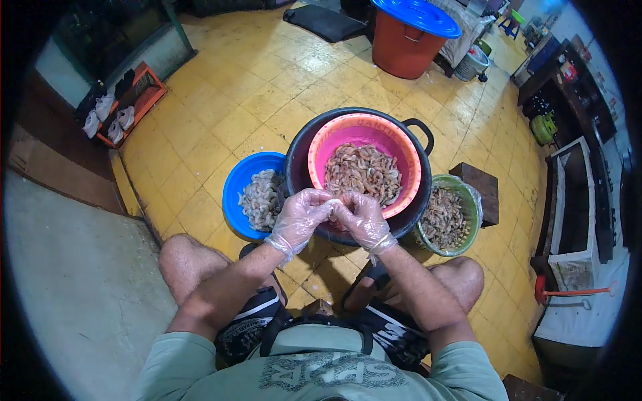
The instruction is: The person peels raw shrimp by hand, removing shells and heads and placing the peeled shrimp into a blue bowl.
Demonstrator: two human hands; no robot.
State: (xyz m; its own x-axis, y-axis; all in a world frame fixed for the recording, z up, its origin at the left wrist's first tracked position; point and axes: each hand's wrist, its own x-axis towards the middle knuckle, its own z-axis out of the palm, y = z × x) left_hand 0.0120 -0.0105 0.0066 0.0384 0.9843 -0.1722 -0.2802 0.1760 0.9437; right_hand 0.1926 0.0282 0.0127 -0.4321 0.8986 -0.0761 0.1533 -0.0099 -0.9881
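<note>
My left hand and my right hand, both in clear plastic gloves, meet fingertip to fingertip over the near rim of a pink basin. Between them they pinch a small pale piece, seemingly a shrimp. Unpeeled brownish shrimp fill the pink basin, which rests in a large black tub. To the left, a blue basin holds pale grey peeled shrimp. On the right, a green basket contains brownish shells or shrimp.
Behind the basket sits a dark wooden block. A red bin with a blue lid stands farther back. An orange shoe rack is at left. My knees flank the containers; a dustpan lies at right.
</note>
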